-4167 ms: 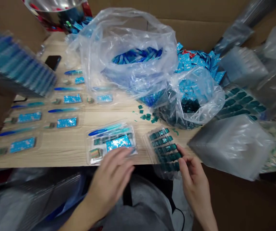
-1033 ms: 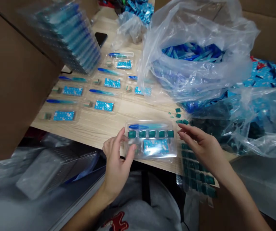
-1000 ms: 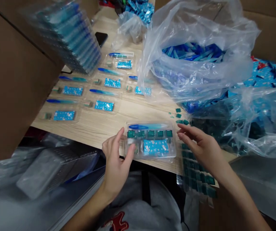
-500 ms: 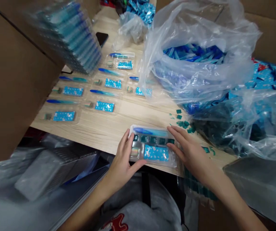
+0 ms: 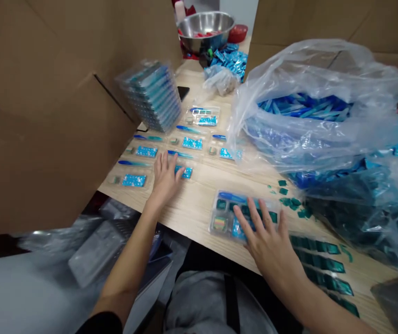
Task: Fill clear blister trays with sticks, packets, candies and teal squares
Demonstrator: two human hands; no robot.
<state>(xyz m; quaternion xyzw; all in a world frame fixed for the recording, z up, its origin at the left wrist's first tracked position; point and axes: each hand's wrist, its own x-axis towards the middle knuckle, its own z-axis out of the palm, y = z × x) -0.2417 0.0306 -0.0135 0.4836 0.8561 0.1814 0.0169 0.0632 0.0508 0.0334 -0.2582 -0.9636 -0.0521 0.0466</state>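
A clear plastic tray [image 5: 219, 214] holding a blue pen, a row of teal squares and a blue packet lies near the front edge of the wooden table [image 5: 199, 204]. My right hand [image 5: 266, 236] lies flat on that tray, fingers spread. My left hand [image 5: 166, 174] is stretched out to the left, fingers flat on a partly filled clear tray [image 5: 185, 172] in a group of several such trays. Neither hand grips anything.
A tall stack of filled trays [image 5: 153, 95] leans by the cardboard wall [image 5: 46, 116]. Large clear bags of blue pens [image 5: 310, 111] and packets fill the right. A strip of teal squares [image 5: 320, 264] lies right of my right hand. A steel bowl [image 5: 205, 28] and phone [image 5: 183, 92] sit behind.
My left hand left the filled tray and reached left onto a partly filled tray. My right hand now presses flat on the filled tray. The view has tilted up.
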